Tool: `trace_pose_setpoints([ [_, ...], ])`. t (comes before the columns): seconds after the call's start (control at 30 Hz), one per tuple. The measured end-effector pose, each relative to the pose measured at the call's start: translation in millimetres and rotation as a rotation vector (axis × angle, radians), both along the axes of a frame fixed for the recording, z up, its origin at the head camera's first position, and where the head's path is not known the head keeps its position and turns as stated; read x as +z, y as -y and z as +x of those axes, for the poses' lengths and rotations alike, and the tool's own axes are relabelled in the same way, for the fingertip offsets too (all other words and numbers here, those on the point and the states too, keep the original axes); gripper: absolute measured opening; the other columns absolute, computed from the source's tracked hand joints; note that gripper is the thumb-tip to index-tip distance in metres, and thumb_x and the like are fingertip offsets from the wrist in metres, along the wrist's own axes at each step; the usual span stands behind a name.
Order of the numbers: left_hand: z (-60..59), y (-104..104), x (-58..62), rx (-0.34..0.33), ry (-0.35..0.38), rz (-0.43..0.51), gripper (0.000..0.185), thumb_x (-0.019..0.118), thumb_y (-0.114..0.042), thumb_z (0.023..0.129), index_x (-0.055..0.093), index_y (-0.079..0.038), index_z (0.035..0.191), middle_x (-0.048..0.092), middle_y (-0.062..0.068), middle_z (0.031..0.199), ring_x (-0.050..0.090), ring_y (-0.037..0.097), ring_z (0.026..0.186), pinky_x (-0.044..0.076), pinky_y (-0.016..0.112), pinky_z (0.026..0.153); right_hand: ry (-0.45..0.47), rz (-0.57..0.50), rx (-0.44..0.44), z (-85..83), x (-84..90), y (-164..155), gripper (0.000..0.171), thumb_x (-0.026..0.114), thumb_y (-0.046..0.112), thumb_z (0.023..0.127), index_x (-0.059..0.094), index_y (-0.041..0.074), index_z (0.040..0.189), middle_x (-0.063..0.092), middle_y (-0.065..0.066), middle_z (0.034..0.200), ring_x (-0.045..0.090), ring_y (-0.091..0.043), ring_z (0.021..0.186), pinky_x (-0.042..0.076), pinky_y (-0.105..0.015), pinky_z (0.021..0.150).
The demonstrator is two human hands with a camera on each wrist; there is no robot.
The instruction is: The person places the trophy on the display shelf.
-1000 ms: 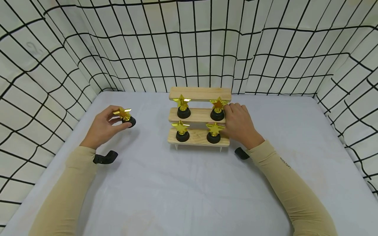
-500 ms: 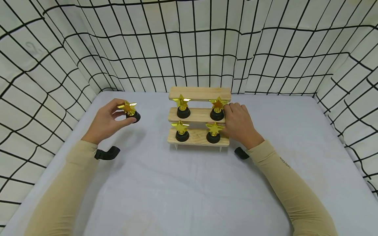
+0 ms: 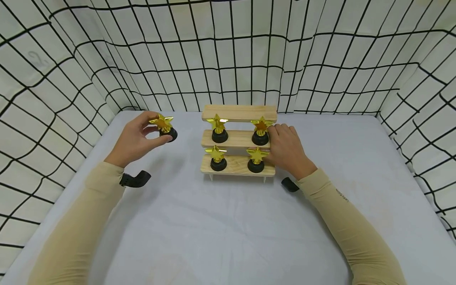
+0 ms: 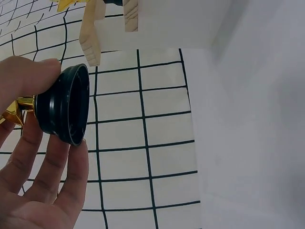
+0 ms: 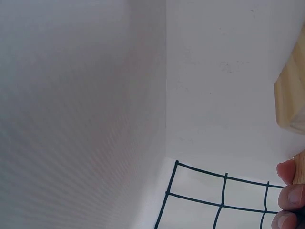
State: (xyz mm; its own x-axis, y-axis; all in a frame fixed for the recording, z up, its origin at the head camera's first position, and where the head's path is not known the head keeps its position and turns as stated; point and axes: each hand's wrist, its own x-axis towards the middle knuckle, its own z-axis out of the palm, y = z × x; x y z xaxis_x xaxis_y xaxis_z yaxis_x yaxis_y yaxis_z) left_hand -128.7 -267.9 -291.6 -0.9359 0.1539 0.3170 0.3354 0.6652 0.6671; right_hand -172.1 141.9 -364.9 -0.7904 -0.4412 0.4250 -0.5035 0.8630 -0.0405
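My left hand (image 3: 133,138) holds a gold star trophy (image 3: 164,123) in the air, left of the wooden display shelf (image 3: 239,113). In the left wrist view, the thumb and fingers pinch its round black base (image 4: 62,105), whose hollow underside faces the shelf. At the shelf's right end, my right hand (image 3: 287,150) grips the middle tier; its thumb is hidden in the head view. Fingertips (image 5: 289,196) show at the wood's edge in the right wrist view. Two star trophies stand on the middle tier, including one (image 3: 260,132) beside the right hand. Another two, including one (image 3: 256,160), stand on the bottom tier.
A white cloth (image 3: 228,229) covers the tabletop. White walls with a black grid (image 3: 242,55) enclose the back and both sides. The shelf's top tier carries no trophy. A black wrist mount (image 3: 136,179) sticks out below the left hand.
My left hand has moved right and farther back, carrying the trophy closer to the shelf. The right hand keeps its grip at the shelf's end.
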Motion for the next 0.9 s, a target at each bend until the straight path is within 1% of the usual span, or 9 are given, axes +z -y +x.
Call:
trace_pose_setpoints([
  [0.17, -6.1, -8.2, 4.1, -0.025, -0.022, 0.007, 0.052, 0.086, -0.005, 0.083, 0.059, -0.004, 0.126, 0.064, -0.003, 0.117, 0.06, -0.008, 0.103, 0.049, 0.001, 0.096, -0.014, -0.004, -0.001, -2.0, -2.2, -0.5, 0.078, 0.078, 0.068, 0.078, 0.059, 0.0, 0.11, 0.062, -0.013, 0.092, 0.055, -0.032, 0.086, 0.044, -0.042, 0.075],
  [0.3, -10.5, -15.2, 6.8, -0.033, -0.037, -0.005, 0.053, 0.086, -0.007, 0.083, 0.058, -0.004, 0.127, 0.064, 0.003, 0.119, 0.058, -0.01, 0.103, 0.05, 0.002, 0.097, -0.019, -0.003, -0.002, -2.7, -3.1, -0.3, 0.079, 0.077, 0.07, 0.078, 0.059, 0.0, 0.109, 0.061, -0.013, 0.091, 0.055, -0.032, 0.085, 0.043, -0.042, 0.074],
  [0.43, -15.3, -23.2, 9.6, -0.044, -0.051, -0.007, 0.052, 0.085, -0.006, 0.084, 0.056, -0.003, 0.127, 0.065, 0.007, 0.121, 0.058, -0.01, 0.104, 0.049, 0.003, 0.099, -0.022, -0.003, -0.003, -2.8, -3.3, -0.8, 0.078, 0.078, 0.069, 0.078, 0.059, 0.0, 0.108, 0.06, -0.013, 0.09, 0.054, -0.031, 0.084, 0.042, -0.041, 0.072],
  [0.57, -20.1, -30.0, 11.5, -0.06, -0.065, 0.0, 0.052, 0.085, -0.005, 0.084, 0.056, -0.003, 0.127, 0.064, 0.005, 0.12, 0.059, -0.01, 0.104, 0.05, 0.004, 0.1, -0.034, -0.003, 0.0, -3.4, -3.6, -1.2, 0.076, 0.081, 0.065, 0.077, 0.059, 0.0, 0.108, 0.06, -0.013, 0.09, 0.053, -0.031, 0.083, 0.041, -0.041, 0.071],
  [0.77, -26.0, -37.6, 12.8, -0.073, -0.057, 0.011, 0.053, 0.085, -0.006, 0.085, 0.057, -0.004, 0.129, 0.063, 0.003, 0.121, 0.059, -0.008, 0.106, 0.052, 0.009, 0.104, -0.037, 0.0, 0.005, -3.6, -4.4, -0.9, 0.072, 0.085, 0.057, 0.076, 0.059, -0.001, 0.109, 0.062, -0.013, 0.092, 0.055, -0.032, 0.085, 0.042, -0.041, 0.072],
  [0.9, -29.1, -42.4, 13.8, -0.065, -0.047, 0.012, 0.053, 0.084, -0.008, 0.086, 0.056, -0.006, 0.131, 0.062, 0.003, 0.123, 0.058, -0.007, 0.108, 0.053, 0.015, 0.107, -0.032, 0.003, 0.002, -3.2, -4.3, -0.6, 0.073, 0.083, 0.06, 0.078, 0.059, -0.001, 0.111, 0.063, -0.014, 0.093, 0.056, -0.032, 0.087, 0.043, -0.042, 0.073],
])
